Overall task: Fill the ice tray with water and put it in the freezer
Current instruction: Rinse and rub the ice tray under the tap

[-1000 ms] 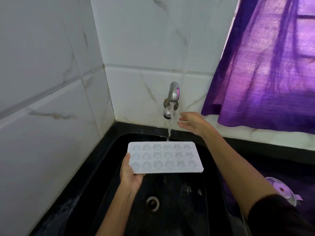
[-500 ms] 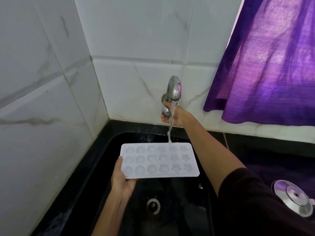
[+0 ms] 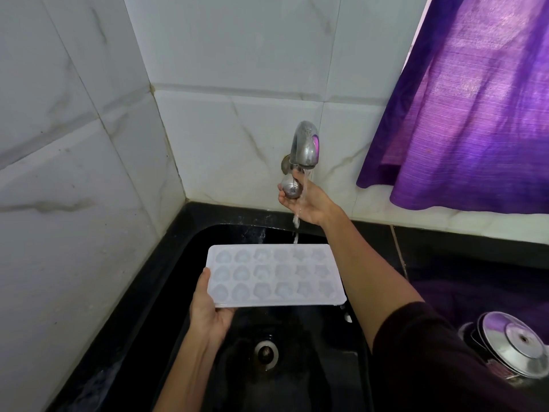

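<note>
Fingers point(image 3: 284, 195) of the right hand point(image 3: 309, 203) wrap the tap knob point(image 3: 291, 187); left hand point(image 3: 209, 310) grips the ice tray point(image 3: 273, 276) just below, water point(image 3: 296, 230) hitting its far edge.

Black sink basin point(image 3: 208, 233) set into a black countertop point(image 3: 463, 251), in the corner formed by two white marble-veined tiled walls. A round metal drain point(image 3: 266, 352) lies in the basin floor toward 6 o'clock from the basin's centre, and the floor around it glistens wet. The countertop borders the basin on its 3 o'clock side and carries purple reflections. On it, at 4 o'clock from the drain and near the lower right corner of the view, rests a shiny round steel lid point(image 3: 517, 343) with a raised central disc; what it sits on is dark and hard to make out.
</note>
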